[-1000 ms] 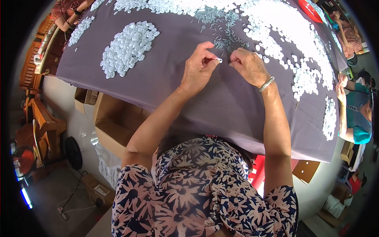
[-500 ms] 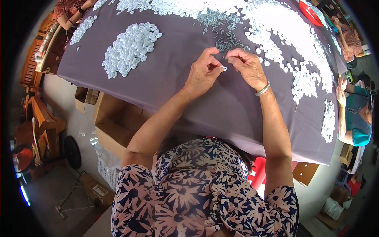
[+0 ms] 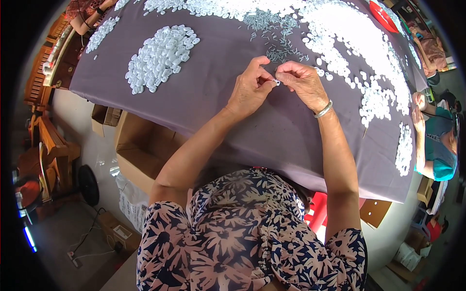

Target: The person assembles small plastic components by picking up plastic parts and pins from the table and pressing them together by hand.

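Note:
Between its thumb and fingers, my left hand (image 3: 248, 89) pinches a small white plastic piece (image 3: 277, 83) with a hole in it. My right hand (image 3: 307, 86), a bangle at its wrist, is closed in a pinch right beside that piece. A tiny grey pin appears to be in its fingertips, mostly hidden by them. Both hands are above the cloth-covered table. Just beyond them lie many loose small grey pins (image 3: 274, 29). To the left is a heap of white plastic pieces (image 3: 160, 57).
A wide bank of more white pieces (image 3: 335, 58) runs along the far and right side, glaring in strong light. A red tray (image 3: 383, 17) sits far right. Co-workers' hands (image 3: 418, 116) are at the right edge. An open cardboard box (image 3: 141, 155) stands below the table's left edge.
My right fingertips have moved slightly left and down, closing up to the white piece. The grey pin that showed at their tips is now mostly hidden. My left hand has barely moved.

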Action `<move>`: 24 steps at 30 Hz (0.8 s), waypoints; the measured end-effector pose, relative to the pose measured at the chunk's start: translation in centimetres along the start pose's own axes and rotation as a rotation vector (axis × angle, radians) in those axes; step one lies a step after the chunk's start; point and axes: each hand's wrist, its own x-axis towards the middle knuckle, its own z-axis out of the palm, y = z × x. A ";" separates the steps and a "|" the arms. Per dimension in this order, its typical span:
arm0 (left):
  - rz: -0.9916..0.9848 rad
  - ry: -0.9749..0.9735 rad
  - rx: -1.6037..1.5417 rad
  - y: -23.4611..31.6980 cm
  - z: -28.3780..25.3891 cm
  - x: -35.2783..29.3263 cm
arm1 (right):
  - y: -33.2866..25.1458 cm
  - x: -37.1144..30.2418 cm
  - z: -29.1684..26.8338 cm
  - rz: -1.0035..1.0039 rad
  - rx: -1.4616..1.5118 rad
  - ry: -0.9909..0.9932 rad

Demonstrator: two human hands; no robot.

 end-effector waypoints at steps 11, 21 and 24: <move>0.018 -0.006 0.038 0.2 -0.1 -0.1 | 0.0 0.0 0.2 -0.030 -0.042 -0.003; 0.041 -0.013 0.080 0.1 0.0 -0.1 | -0.2 -0.1 0.4 -0.040 -0.074 0.004; 0.012 -0.013 0.058 0.2 0.0 -0.1 | -0.8 -0.2 0.5 0.008 -0.012 0.026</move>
